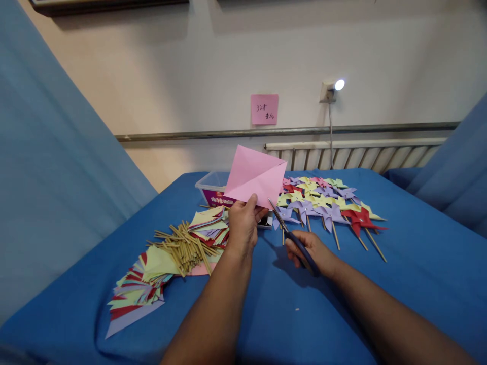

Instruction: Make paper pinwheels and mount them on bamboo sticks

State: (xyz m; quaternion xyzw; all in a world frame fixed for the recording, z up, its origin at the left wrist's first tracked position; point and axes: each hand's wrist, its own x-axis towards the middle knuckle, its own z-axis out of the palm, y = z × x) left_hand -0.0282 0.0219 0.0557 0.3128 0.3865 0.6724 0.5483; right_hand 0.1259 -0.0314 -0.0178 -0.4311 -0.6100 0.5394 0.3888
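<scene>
A square of pink paper [255, 175], creased along a diagonal, is held up above the table by my left hand [245, 220], which pinches its lower edge between thumb and fingers. My right hand [310, 251] grips a pair of scissors [302, 247] with dark blue handles. The blades point up and to the left, and their tips are at the paper's lower right corner. Whether the blades touch the paper, I cannot tell. Below and left of my left hand lie a heap of thin wooden sticks [186, 246] and fanned stacks of coloured paper [139, 289].
Finished paper pinwheels [331, 213] on sticks lie in rows at the back right. Behind the paper stands a clear plastic tub [207, 181] with a purple label. A blue cloth [414, 284] covers the table; a radiator [357, 154] and pipe run along the wall.
</scene>
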